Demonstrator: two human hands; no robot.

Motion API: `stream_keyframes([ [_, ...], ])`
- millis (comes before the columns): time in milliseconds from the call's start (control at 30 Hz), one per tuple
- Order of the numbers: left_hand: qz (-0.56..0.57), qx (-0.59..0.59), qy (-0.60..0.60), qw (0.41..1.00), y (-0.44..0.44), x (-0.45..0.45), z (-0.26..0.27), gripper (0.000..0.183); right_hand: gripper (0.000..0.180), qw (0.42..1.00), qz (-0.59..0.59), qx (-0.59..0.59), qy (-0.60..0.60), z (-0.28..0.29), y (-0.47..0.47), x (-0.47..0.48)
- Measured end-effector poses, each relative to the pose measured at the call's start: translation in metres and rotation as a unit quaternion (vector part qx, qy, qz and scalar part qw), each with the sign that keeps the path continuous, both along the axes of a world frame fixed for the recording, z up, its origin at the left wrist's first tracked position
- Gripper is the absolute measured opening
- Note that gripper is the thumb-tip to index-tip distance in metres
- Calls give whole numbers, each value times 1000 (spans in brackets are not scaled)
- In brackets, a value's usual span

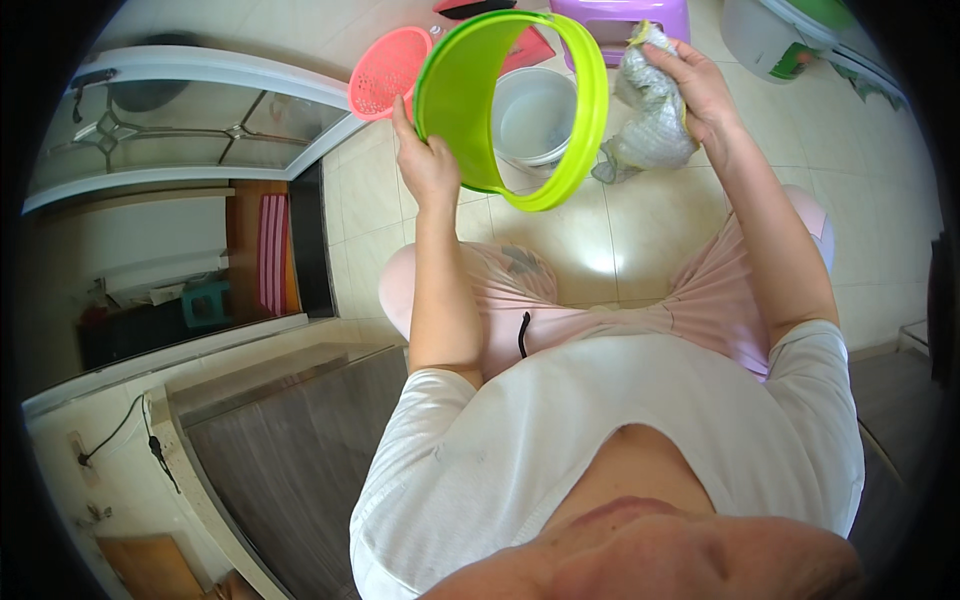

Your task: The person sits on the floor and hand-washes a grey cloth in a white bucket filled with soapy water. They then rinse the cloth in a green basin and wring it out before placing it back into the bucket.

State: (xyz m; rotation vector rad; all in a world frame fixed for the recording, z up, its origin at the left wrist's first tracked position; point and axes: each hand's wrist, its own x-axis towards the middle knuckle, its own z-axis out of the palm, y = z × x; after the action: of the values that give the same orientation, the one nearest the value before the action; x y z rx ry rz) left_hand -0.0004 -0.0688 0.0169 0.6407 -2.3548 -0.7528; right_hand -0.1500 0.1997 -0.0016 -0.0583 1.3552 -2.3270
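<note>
My left hand grips the left side of a bright green plastic ring-shaped bin part, thumb against the wall. The ring is tilted on its side above the floor, and both ends look open. Through it shows a white plastic bucket with cloudy liquid inside, standing on the tiles. To the right, my right hand holds a crumpled greyish-white cloth with yellow edging by its upper part. The cloth hangs down beside the ring, apart from it.
A pink perforated basket leans near the glazed white-framed door. Behind the ring are a red dustpan and a purple plastic stool. A lidded white bucket stands at upper right. My knees flank the tiled floor.
</note>
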Motion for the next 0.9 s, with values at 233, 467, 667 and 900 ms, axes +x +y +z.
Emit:
stream_keyframes([
  [233, -38, 94, 96, 990, -61, 21, 4, 52, 26, 998, 40, 35, -25, -27, -4, -23],
  [467, 57, 209, 144, 966, -103, 76, 21, 50, 34, 986, 121, 45, 110, -55, -64, -19],
  [667, 160, 271, 172, 934, -135, 134, 16, 53, 50, 843, 160, 319, 402, -138, -106, 4],
  [900, 244, 407, 131, 870, -161, 211, -63, 49, 48, 690, 283, 490, 452, -191, -141, 57],
])
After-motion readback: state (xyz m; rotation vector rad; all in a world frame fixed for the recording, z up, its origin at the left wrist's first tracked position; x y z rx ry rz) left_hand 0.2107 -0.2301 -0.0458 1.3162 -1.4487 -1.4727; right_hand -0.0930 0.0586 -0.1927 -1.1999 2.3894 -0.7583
